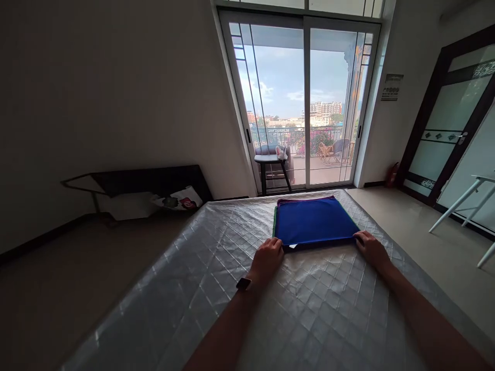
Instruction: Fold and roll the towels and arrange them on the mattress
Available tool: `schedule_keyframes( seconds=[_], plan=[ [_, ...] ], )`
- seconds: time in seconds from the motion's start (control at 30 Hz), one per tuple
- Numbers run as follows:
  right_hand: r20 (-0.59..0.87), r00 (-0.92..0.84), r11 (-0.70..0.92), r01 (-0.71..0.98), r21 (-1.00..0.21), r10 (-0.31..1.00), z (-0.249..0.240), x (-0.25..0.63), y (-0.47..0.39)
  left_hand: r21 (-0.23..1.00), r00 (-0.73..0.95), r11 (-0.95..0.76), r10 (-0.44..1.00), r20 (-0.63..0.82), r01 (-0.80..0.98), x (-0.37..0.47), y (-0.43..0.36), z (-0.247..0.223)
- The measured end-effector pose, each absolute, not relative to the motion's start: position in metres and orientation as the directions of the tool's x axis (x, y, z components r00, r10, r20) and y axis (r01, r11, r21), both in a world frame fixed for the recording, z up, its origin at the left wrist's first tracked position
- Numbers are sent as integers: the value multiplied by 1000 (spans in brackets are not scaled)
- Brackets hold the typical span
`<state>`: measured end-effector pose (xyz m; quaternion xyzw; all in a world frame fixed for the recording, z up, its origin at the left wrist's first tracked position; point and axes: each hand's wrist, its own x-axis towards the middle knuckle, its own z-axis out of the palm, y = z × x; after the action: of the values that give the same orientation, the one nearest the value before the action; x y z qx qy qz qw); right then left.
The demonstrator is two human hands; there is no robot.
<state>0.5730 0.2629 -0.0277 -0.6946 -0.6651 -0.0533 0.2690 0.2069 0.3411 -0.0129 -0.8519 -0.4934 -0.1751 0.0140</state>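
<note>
A flat stack of folded cloths (315, 220) lies on a silver quilted cover (216, 257), with a blue cloth on top and green and purple edges showing at its left side. A small white tag (293, 246) sticks out at the near edge. My left hand (268, 256), with a dark watch (243, 284) on the wrist, grips the near left corner of the stack. At the near right corner, the fingers of my right hand (370, 247) are closed on the blue cloth. How many layers each hand holds is hidden.
Beyond the cover's far edge stands a dark stool (270, 159) by a sliding glass door (307, 103). On the floor at left are a dark frame (185, 178) and a printed white bag (185, 198). White furniture legs (450, 211) and a dark-framed door (429, 139) are at right.
</note>
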Motion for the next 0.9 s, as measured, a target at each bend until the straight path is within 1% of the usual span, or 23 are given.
schedule_keyframes(
  seconds=[0.23,0.3,0.33,0.4,0.5,0.57,0.6,0.67,0.77,0.83,0.9],
  plan=[
    [374,153,-62,968,-243,915,-12,563,257,294,507,-585,807,302,755,197,339,-10],
    [354,136,-58,973,-223,925,-9,562,255,294,532,-610,790,305,736,194,344,-12],
    [340,121,-49,976,-213,933,-8,562,255,269,549,-623,778,305,734,193,347,-15],
    [316,81,-24,983,-181,945,-7,564,255,175,589,-651,749,302,738,193,354,-21],
    [319,24,-4,998,-64,947,-11,569,258,24,640,-674,711,291,739,194,361,-30],
    [333,6,-13,1000,19,943,-14,570,260,-15,639,-666,708,300,746,196,363,-33],
    [342,5,-20,999,41,940,-15,570,261,-20,635,-662,708,309,749,196,362,-33],
    [378,23,-40,998,38,925,-16,569,261,-26,629,-658,707,323,753,197,361,-31],
    [439,69,-61,998,-32,896,-10,566,261,-27,608,-641,713,351,767,195,358,-20],
    [462,81,-48,995,-82,883,-1,564,259,-5,574,-623,719,392,782,191,356,-9],
    [480,65,0,991,-135,875,12,563,257,33,564,-639,701,437,768,184,353,4]
  ],
)
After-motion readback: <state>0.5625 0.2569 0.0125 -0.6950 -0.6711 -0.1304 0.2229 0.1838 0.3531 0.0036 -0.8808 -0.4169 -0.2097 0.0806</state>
